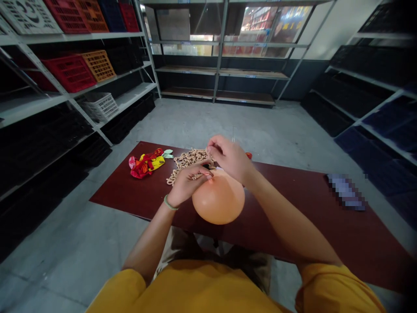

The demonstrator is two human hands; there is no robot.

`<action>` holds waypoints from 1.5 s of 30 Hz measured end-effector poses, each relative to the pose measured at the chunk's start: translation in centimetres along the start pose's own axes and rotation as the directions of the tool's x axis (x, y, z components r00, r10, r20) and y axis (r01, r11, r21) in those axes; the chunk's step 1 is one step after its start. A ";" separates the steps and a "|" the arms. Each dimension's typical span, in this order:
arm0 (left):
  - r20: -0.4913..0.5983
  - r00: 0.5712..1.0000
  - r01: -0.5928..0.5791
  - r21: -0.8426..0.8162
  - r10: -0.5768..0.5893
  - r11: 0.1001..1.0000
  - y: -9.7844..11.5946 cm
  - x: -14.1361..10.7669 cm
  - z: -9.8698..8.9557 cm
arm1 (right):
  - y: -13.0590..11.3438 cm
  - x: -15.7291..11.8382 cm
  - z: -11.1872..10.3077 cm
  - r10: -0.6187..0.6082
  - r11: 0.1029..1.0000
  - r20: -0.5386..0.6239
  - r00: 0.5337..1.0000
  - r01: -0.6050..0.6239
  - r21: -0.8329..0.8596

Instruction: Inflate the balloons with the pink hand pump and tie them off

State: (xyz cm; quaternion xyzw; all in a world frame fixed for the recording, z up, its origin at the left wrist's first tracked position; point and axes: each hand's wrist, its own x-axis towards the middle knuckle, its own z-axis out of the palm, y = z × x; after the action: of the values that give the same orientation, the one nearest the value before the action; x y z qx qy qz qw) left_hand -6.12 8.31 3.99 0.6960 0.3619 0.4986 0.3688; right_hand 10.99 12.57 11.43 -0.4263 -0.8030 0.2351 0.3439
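An inflated orange balloon (219,199) hangs over the near edge of the dark red table (286,191). My left hand (190,183), with a green band on its wrist, pinches the balloon's neck at the top. Above the balloon, slightly to the right, my right hand (228,157) is raised with its fingers curled together; what they hold, if anything, is too small to make out. Behind my left hand lies a heap of beige rope-like loops (192,157), partly covered by both hands.
Red, yellow and pink limp pieces (148,164) lie on the table's left part. A pixelated flat object (347,192) is at the right. Shelves with crates (73,71) stand left, more shelves behind and right.
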 end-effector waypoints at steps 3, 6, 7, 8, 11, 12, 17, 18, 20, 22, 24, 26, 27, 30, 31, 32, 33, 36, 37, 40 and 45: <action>-0.020 0.999 -0.041 0.020 0.042 0.999 -0.1 -0.1 0.4 | -0.6 0.1 -0.7 0.007 1.000 -0.012 1.000 -0.007 -0.017; -0.045 0.998 -0.053 0.019 0.054 0.998 -0.1 -0.2 0.5 | -0.4 -1.0 -0.8 0.009 1.000 0.069 0.998 -0.009 0.003; -0.047 0.998 -0.049 0.015 0.050 0.999 -0.1 -0.2 0.6 | -0.2 -1.6 -0.8 0.017 1.000 0.084 0.996 -0.017 -0.001; -0.043 0.998 -0.042 0.015 0.042 0.999 -0.1 -0.2 0.6 | 0.0 -2.2 -0.7 0.030 0.999 0.088 0.996 -0.029 -0.017; -0.025 0.999 0.023 0.023 -0.022 0.999 -0.4 0.1 1.1 | 0.7 -3.8 -0.5 0.059 0.990 0.062 0.996 -0.051 -0.131; -0.025 0.998 0.062 0.016 -0.061 0.998 -0.5 0.3 1.3 | 0.9 -4.2 -0.5 0.053 0.983 0.051 0.997 -0.043 -0.180; 0.013 0.952 0.305 -0.074 -0.305 0.950 -0.8 1.2 2.0 | 1.0 -5.7 -0.4 -0.024 0.939 0.090 0.996 0.054 -0.340; 0.024 0.941 0.339 -0.095 -0.338 0.936 -0.8 1.3 2.0 | 0.8 -6.0 -0.3 -0.033 0.938 0.109 0.993 0.068 -0.339; 0.032 0.923 0.382 -0.156 -0.382 0.911 -0.7 1.6 2.1 | 0.6 -6.5 0.0 -0.048 0.943 0.143 0.989 0.092 -0.320; 0.022 0.906 0.415 -0.237 -0.422 0.878 -0.8 1.8 2.1 | 0.7 -6.8 0.4 -0.068 0.947 0.152 0.986 0.112 -0.302; 0.012 0.879 0.451 -0.347 -0.477 0.822 -1.1 1.8 2.1 | 1.2 -7.1 1.0 -0.082 0.948 0.131 0.988 0.118 -0.297; 0.015 0.845 0.477 -0.474 -0.535 0.740 -1.4 1.7 2.2 | 1.9 -7.2 1.5 -0.097 0.945 0.087 0.992 0.119 -0.305; 0.021 0.830 0.482 -0.531 -0.558 0.697 -1.5 1.6 2.2 | 2.4 -7.3 1.8 -0.107 0.939 0.067 0.992 0.123 -0.321; 0.039 0.798 0.487 -0.630 -0.601 0.605 -1.7 1.4 2.3 | 3.5 -7.2 2.3 -0.178 0.895 0.073 0.981 0.192 -0.403; 0.044 0.791 0.489 -0.645 -0.610 0.587 -1.6 1.4 2.4 | 3.7 -7.1 2.4 -0.199 0.873 0.086 0.976 0.217 -0.437; 0.048 0.785 0.490 -0.657 -0.617 0.573 -1.6 1.4 2.4 | 3.9 -7.0 2.5 -0.217 0.851 0.104 0.971 0.240 -0.468; 0.050 0.781 0.491 -0.665 -0.623 0.562 -1.5 1.4 2.5 | 4.0 -7.0 2.5 -0.233 0.830 0.119 0.965 0.261 -0.493; 0.060 0.777 0.497 -0.670 -0.627 0.552 -1.3 1.3 2.6 | 3.9 -6.8 2.7 -0.256 0.791 0.143 0.956 0.292 -0.538; 0.062 0.776 0.500 -0.667 -0.627 0.553 -1.2 1.3 2.6 | 3.8 -6.8 2.8 -0.261 0.784 0.145 0.954 0.297 -0.545; 0.061 0.782 0.502 -0.651 -0.620 0.569 -1.3 1.2 2.6 | 3.7 -6.7 3.0 -0.277 0.781 0.146 0.950 0.311 -0.542; 0.060 0.815 0.502 -0.571 -0.577 0.649 -1.8 0.8 2.3 | 4.2 -7.2 3.3 -0.315 0.853 0.028 0.949 0.296 -0.430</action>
State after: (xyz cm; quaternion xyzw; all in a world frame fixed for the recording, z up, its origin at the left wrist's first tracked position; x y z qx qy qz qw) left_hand -3.94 9.50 2.28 0.3825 0.4116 0.4927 0.6645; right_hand 13.57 8.42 3.97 -0.3635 -0.8846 -0.0143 0.2918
